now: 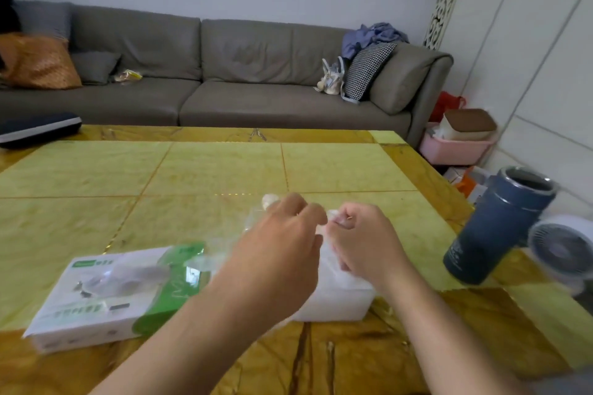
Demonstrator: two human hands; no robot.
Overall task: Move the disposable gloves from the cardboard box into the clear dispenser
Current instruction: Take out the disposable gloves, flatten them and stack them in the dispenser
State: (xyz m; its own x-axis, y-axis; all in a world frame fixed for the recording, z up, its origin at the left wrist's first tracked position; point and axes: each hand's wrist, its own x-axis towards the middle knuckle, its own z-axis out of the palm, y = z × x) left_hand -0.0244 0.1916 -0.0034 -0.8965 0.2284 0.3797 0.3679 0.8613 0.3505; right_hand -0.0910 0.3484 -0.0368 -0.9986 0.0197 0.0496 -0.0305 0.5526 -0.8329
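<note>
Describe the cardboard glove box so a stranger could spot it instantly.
Start at the yellow-green table in front of the grey sofa. On its near left side, left of both hands, lies the cardboard box: flat, white with a green band, unlike the plain whitish dispenser under the hands.

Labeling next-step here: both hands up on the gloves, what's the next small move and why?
Probably lower the gloves into the clear dispenser: left hand and right hand pinch them just above it, while the cardboard box sits aside to the left.
</note>
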